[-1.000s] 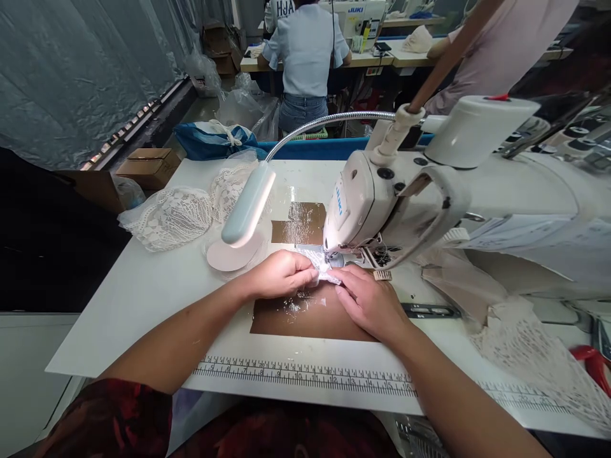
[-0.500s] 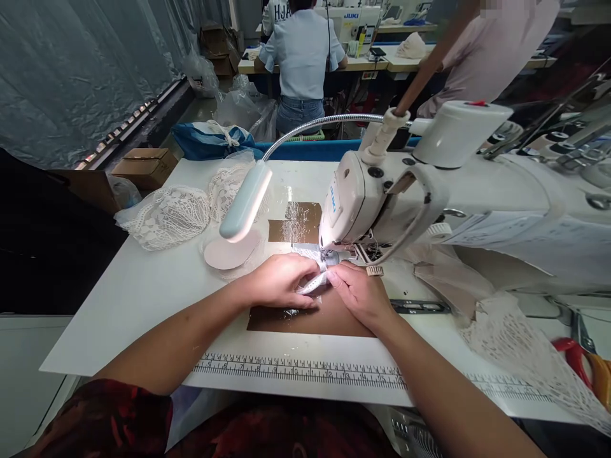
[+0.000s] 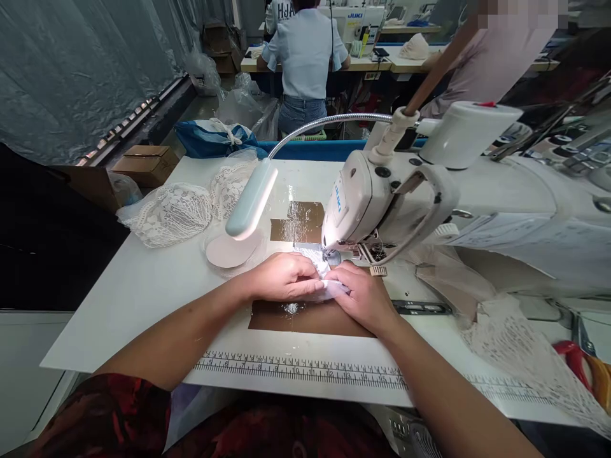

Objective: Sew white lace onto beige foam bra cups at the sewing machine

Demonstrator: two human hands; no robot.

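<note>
L hand (image 3: pixel 289 277) & R hand (image 3: pixel 361 294) both pinching white lace fabric (image 3: pixel 334 289), right at needle of sewing machine (image 3: pixel 358 197), mid counter (image 3: pixel 157 299). Brown sheet (image 3: pixel 305 318) under hands, toward counter's front edge w/ ruler markings (image 3: pixel 305 372). Lace cups (image 3: pixel 174 213) near back L corner.

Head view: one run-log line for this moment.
left hand: holding white lacy fabric; right hand: holding same fabric; fabric: at needle area, white metal JUKI sewing machine; pale green tubular lamp: lit
</note>
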